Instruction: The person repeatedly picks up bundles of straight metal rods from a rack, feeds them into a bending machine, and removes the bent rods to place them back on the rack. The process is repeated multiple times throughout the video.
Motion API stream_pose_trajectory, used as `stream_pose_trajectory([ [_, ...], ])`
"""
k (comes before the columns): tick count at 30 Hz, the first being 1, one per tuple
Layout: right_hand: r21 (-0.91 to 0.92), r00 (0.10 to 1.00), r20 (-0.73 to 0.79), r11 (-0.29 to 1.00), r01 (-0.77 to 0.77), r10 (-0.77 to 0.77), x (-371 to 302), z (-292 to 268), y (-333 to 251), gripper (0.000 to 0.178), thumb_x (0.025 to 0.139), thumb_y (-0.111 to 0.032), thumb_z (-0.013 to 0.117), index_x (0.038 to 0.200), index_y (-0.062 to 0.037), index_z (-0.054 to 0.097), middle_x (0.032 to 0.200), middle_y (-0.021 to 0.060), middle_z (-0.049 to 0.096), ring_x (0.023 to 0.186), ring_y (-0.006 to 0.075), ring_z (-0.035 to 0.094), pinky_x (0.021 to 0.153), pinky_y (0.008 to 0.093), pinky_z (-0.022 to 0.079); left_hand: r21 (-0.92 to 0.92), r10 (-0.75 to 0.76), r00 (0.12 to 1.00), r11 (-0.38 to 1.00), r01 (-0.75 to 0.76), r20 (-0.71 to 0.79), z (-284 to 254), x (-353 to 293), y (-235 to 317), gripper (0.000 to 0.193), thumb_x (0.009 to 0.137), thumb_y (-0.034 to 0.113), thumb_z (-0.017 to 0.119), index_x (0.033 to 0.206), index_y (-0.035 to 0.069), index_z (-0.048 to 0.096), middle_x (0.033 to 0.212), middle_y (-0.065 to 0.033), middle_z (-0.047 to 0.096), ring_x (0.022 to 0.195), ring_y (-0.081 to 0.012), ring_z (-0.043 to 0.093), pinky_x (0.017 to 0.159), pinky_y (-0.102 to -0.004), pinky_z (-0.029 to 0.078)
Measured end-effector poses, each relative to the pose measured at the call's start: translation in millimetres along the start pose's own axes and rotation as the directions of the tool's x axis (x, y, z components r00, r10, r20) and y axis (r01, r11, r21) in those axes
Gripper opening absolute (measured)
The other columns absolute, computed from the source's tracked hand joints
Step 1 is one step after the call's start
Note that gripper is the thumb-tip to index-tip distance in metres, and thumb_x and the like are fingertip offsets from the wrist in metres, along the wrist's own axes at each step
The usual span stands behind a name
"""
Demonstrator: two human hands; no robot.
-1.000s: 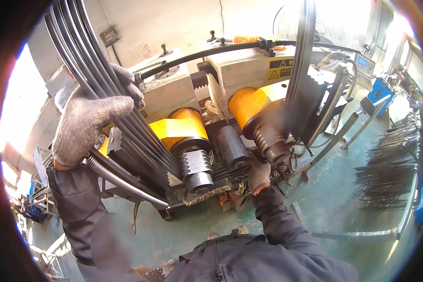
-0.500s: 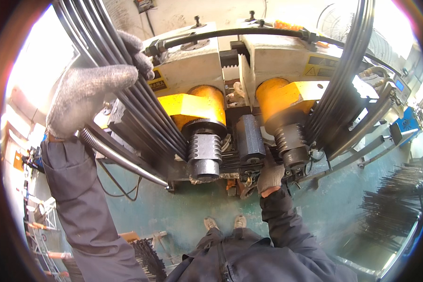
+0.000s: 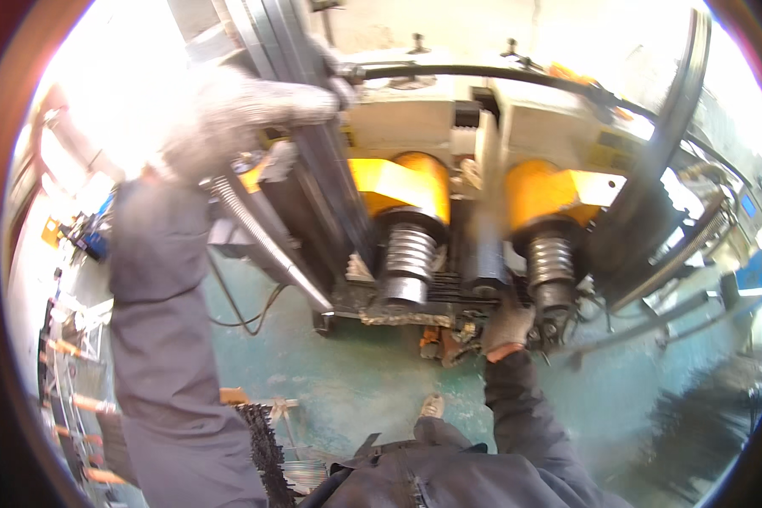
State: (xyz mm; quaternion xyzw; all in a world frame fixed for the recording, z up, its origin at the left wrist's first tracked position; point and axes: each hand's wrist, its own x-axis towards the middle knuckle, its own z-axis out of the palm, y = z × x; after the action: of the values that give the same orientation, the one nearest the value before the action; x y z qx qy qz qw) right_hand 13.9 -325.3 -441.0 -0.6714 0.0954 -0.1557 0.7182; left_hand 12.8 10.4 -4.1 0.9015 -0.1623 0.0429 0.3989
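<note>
At the upper left, my gloved left hand (image 3: 229, 110) is wrapped round a bundle of long dark metal rods (image 3: 334, 178), which leans up and away from the machine; motion blurs both. Lower down, my gloved right hand (image 3: 510, 326) reaches in at the machine's front, under a dark angular block (image 3: 485, 264). Its fingers are hidden behind the block and nearby parts. Two grooved steel rollers (image 3: 409, 258) (image 3: 550, 258) sit beneath yellow cylinders (image 3: 423, 182) (image 3: 533, 195), one on either side of the block. A second rod bundle (image 3: 662, 152) rises at the right.
A black hose (image 3: 483, 74) arches over the pale machine body (image 3: 406, 123). Coiled-spring conduit (image 3: 245, 224) runs beside the left bundle. Dark rods (image 3: 698, 423) lie at the lower right, and a rack with orange parts (image 3: 89, 402) stands at the left. Green floor (image 3: 347, 372) lies below.
The whole view has shifted, so the machine appears farther right. The left rod bundle stands steeper, and my left hand has moved up and right with it. My right hand stays by the block.
</note>
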Motion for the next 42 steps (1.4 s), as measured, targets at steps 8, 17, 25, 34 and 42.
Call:
stream_pose_trajectory([
  [8,0.145,0.989,0.067,0.979,-0.144,0.135,-66.1,-41.7,-44.1,0.046,0.114,-0.018,0.068,0.157,-0.0025,0.068,0.140,0.0111,0.076,0.110,0.0180,0.075,0.086,0.0324,0.064,0.871,0.844,0.534,0.220,-0.440,0.057,8.7,-94.4,-1.1,0.019,0.087,0.010,0.079,0.105,0.014,0.084,0.089,-0.0058,0.080,0.090,-0.0240,0.080,0.091,-0.0417,0.066],
  [17,0.422,0.970,0.226,0.907,-0.017,-0.087,-262.8,-57.4,-109.3,0.029,0.112,-0.032,0.076,0.122,-0.0045,0.075,0.112,0.0064,0.076,0.101,0.0191,0.071,0.091,0.0394,0.060,-0.517,-0.083,0.735,0.763,-0.388,-0.673,84.4,-395.9,17.7,0.023,0.104,0.004,0.082,0.125,0.001,0.073,0.111,-0.0100,0.077,0.102,-0.0228,0.080,0.090,-0.0382,0.068],
  [25,0.224,0.821,0.552,0.923,-0.314,0.146,-315.1,-47.2,-88.1,0.023,0.112,-0.029,0.078,0.116,-0.0077,0.070,0.102,0.0033,0.070,0.095,0.0178,0.067,0.084,0.0351,0.058,-0.387,-0.339,0.231,0.898,-0.210,-0.912,172.9,-667.1,82.4,0.021,0.106,0.000,0.078,0.126,-0.001,0.071,0.104,-0.0168,0.082,0.098,-0.0290,0.082,0.089,-0.0436,0.069],
  [34,0.197,0.293,0.950,0.929,-0.313,-0.103,-461.0,-13.8,-131.0,0.011,0.113,-0.007,0.073,0.118,0.0027,0.074,0.102,0.0160,0.080,0.086,0.0264,0.074,0.084,0.0440,0.063,-0.352,-0.357,-0.552,0.928,-0.120,-0.754,333.8,-837.2,236.6,0.023,0.106,0.000,0.070,0.129,-0.002,0.067,0.103,-0.0170,0.081,0.094,-0.0287,0.082,0.087,-0.0438,0.068],
  [42,0.257,0.093,0.966,0.940,-0.225,-0.242,-620.9,-71.7,-204.5,0.021,0.111,-0.009,0.076,0.125,0.0058,0.069,0.104,0.0150,0.078,0.087,0.0237,0.072,0.080,0.0423,0.062,-0.189,-0.152,-0.756,0.981,-0.038,-0.637,436.4,-967.5,368.7,0.025,0.108,-0.003,0.065,0.133,-0.004,0.065,0.105,-0.0180,0.080,0.098,-0.0304,0.081,0.092,-0.0453,0.070],
])
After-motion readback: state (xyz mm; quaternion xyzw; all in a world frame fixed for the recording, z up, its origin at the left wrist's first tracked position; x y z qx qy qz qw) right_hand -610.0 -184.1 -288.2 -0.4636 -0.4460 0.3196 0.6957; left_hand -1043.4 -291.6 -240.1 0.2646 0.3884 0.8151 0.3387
